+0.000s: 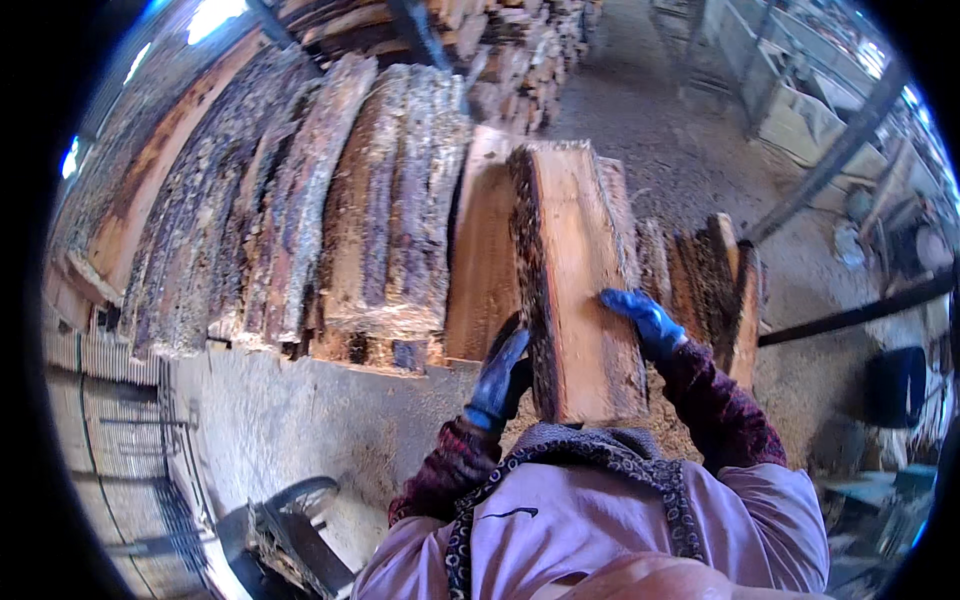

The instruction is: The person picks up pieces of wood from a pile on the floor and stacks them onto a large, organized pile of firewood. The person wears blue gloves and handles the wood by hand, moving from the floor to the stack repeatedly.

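A thick wooden slab [578, 280] with bark along its edges points away from me, its near end close to my body. My left hand [498, 375], in a blue glove, grips its left bark edge near the close end. On the opposite edge my right hand [645, 318], gloved in blue too, is closed round the side with its fingers over the pale top face. The undersides of both grips are hidden. Beneath and left of the slab lies another sawn board [483, 260], partly covered by it.
Stacks of bark-covered slabs [390, 210] fill the left side. Shorter offcuts [700, 280] lie to the right, near a dark metal bar [850, 315]. More stacked wood [540, 60] rises at the back. A wheeled cart [285, 530] stands at the lower left on the concrete floor [270, 420].
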### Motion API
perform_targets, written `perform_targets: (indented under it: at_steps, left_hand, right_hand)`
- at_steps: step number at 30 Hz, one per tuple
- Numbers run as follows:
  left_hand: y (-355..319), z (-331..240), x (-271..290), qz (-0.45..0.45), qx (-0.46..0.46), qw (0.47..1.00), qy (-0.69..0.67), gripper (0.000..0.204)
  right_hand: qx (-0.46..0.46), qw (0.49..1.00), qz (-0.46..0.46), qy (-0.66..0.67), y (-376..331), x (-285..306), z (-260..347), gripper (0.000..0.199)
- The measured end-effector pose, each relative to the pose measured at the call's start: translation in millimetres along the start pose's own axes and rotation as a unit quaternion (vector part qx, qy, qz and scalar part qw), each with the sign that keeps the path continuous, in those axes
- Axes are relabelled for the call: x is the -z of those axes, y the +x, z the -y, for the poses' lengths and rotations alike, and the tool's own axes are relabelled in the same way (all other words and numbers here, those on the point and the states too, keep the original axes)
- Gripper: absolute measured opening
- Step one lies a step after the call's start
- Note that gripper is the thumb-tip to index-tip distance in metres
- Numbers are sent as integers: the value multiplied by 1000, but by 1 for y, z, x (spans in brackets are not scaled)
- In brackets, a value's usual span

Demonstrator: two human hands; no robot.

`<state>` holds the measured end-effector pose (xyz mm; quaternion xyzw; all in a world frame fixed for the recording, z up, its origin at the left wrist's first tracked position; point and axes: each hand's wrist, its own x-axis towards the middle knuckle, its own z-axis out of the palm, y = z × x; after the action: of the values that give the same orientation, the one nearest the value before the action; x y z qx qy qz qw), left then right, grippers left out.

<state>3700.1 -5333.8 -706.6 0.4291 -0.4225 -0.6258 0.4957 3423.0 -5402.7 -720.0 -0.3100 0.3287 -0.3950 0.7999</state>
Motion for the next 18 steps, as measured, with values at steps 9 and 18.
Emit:
perform_targets:
  at_steps: [9, 18]
  left_hand:
    - [-33, 77, -196, 178, 245, 950, -77, 49]
    - [-217, 33, -430, 627, 123, 759, -124, 44]
  right_hand:
    - [143, 939, -307, 51, -288, 18, -50, 50]
    - [478, 678, -557, -38, -592, -39, -174, 68]
